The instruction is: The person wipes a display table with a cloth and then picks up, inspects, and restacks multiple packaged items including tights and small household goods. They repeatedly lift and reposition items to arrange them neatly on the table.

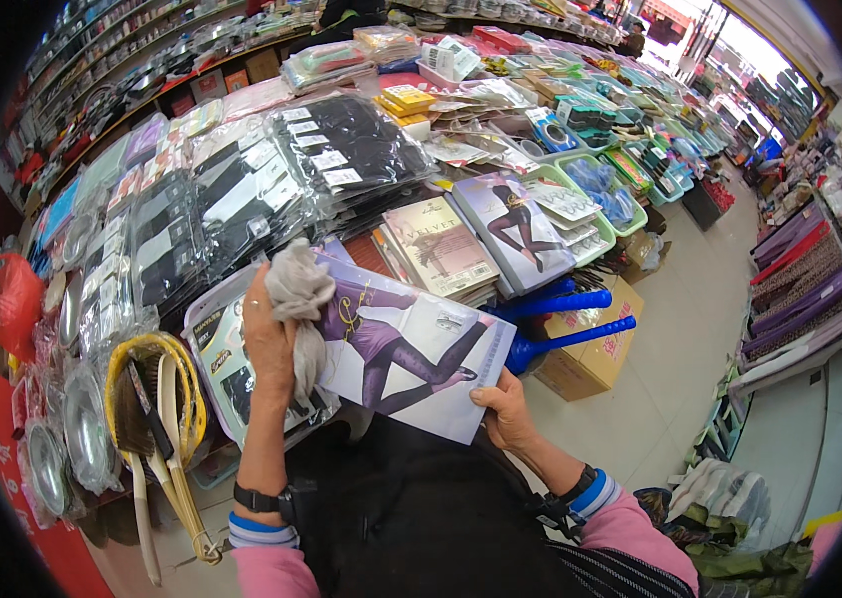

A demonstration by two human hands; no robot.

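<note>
A flat packet of tights, pale lilac with a picture of legs in dark purple tights, lies tilted in front of me. My right hand grips its lower right corner, thumb on top. At the packet's left end, my left hand is closed on a crumpled grey cloth. The cloth hangs down over the packet's left edge. Just beyond are a stack of cream packets and a similar lilac packet of tights. Under my left hand, a pale tray holds other packets.
Black garments in clear plastic cover the stall's left part. A yellow-rimmed basket with wooden-handled brushes stands at the left. Blue handles jut out over a cardboard box on the right. Folded textiles line the aisle's far side.
</note>
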